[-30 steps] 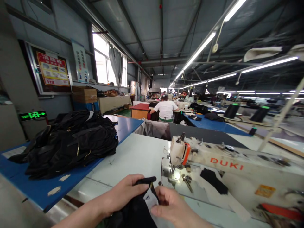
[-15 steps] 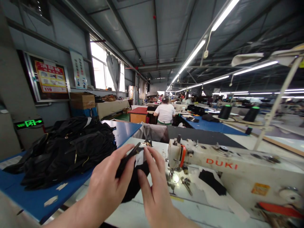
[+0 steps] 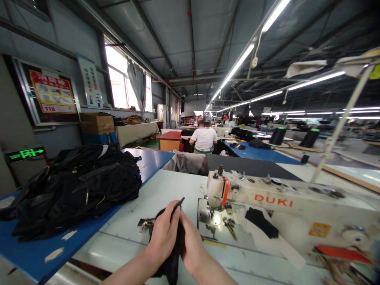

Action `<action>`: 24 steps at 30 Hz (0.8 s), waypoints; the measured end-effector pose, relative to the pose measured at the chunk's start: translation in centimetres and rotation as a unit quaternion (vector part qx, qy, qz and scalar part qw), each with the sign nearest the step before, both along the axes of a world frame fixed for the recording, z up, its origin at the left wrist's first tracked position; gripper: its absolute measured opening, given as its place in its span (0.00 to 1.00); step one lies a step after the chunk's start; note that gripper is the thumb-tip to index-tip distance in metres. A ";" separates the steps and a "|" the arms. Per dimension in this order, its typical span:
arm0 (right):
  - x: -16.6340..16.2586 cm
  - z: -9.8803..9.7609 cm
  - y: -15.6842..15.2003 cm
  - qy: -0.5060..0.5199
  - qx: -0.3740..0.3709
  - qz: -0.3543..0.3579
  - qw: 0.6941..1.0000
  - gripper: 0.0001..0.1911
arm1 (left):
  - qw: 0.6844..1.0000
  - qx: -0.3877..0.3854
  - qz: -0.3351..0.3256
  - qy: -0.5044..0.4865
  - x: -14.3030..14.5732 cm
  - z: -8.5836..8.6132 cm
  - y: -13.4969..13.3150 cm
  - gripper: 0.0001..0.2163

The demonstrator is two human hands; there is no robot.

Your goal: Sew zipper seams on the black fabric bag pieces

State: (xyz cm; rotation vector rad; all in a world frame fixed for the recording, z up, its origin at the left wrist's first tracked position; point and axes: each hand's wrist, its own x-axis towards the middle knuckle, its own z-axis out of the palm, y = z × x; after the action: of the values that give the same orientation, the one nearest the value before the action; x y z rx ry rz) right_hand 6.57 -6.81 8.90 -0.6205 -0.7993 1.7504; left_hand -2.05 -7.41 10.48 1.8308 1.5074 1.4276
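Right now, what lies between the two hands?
In the head view, a black fabric piece, pinched between the left hand and right hand.

white table (image 3: pixel 166 186): sewing machine (image 3: pixel 267 198), black piece with clasp (image 3: pixel 144 224) | blue table (image 3: pixel 154 156): black garment pile (image 3: pixel 74 186)

A garment factory floor: sewing machine (image 3: pixel 255 198), thread cones (image 3: pixel 278 135), heaped black fabric (image 3: pixel 74 186).
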 end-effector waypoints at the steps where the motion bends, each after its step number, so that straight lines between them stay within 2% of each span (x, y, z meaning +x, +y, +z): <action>1: 0.2 -0.3 0.1 -0.017 0.005 -0.023 1.000 0.21 | 1.000 -0.004 -0.006 -0.008 0.2 -0.3 0.1 0.13; 5: 1.4 -1.3 0.4 -0.115 0.014 -0.106 0.988 0.19 | 0.999 -0.024 -0.029 -0.024 1.1 -1.2 0.6 0.13; 9: 2.9 -2.3 0.8 -0.203 0.056 -0.157 0.965 0.17 | 0.998 -0.034 -0.048 -0.024 1.6 -1.4 0.8 0.12; 15: 4.6 -3.1 1.4 -0.234 0.032 -0.141 0.961 0.19 | 0.996 -0.054 -0.073 -0.028 1.9 -1.7 1.2 0.12; 24: 5.5 -3.6 1.9 -0.312 0.099 -0.184 0.927 0.17 | 0.992 -0.065 -0.094 -0.050 1.9 -2.2 1.8 0.15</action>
State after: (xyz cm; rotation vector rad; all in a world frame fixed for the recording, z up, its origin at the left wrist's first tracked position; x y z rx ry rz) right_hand 12.09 -4.96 5.25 -1.1352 -1.1868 1.1092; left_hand -0.18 -5.65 8.29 1.7446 1.3089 1.2809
